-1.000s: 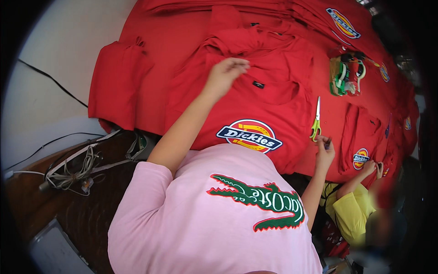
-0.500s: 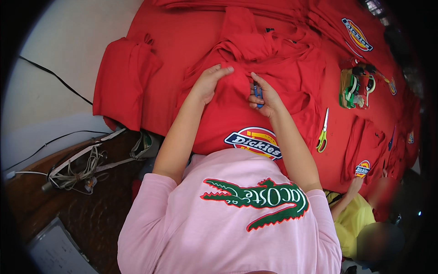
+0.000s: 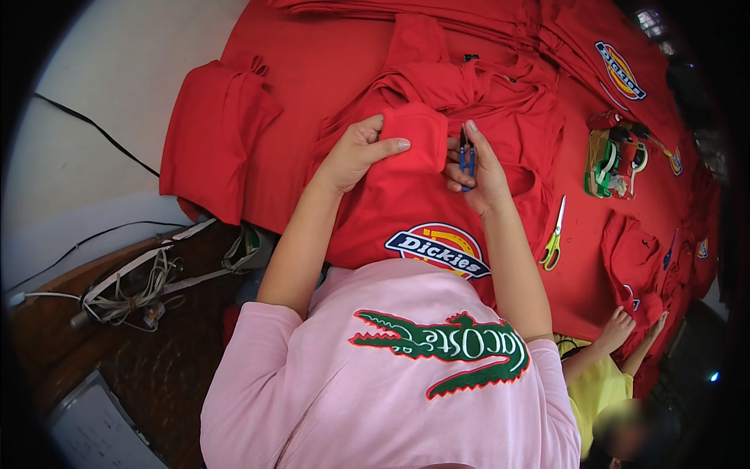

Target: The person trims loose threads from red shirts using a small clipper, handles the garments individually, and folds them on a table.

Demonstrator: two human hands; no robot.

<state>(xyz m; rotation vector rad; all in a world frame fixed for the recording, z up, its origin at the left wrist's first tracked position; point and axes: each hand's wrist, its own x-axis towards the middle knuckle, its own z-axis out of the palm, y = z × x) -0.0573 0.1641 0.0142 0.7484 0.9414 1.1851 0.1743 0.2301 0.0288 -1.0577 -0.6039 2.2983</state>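
Observation:
My left hand (image 3: 361, 154) is closed on a red shirt (image 3: 359, 223), thumb on top, holding up a stitched edge of the cloth (image 3: 422, 133). Just right of that edge, my right hand (image 3: 483, 170) grips blue-handled thread snips (image 3: 467, 159) against its fingers, with the dark blades pointing up. The right fingertips are close to the raised cloth; whether they touch it I cannot tell. Lower on the shirt, close to my body, lies a logo patch (image 3: 437, 248).
Yellow-handled scissors (image 3: 553, 238) lie right of my forearm on the red-covered table (image 3: 312, 70). Beyond them stands a small box of tools and tape (image 3: 601, 160). More red garments surround the shirt. A co-worker's hands (image 3: 617, 330) handle red cloth at lower right. Bundled cables (image 3: 137, 285) lie left.
The shirt's stitched edge has come up flat in my left hand. My right hand has shifted right, and the snips' blades now show. The co-worker's hands have pulled their cloth closer.

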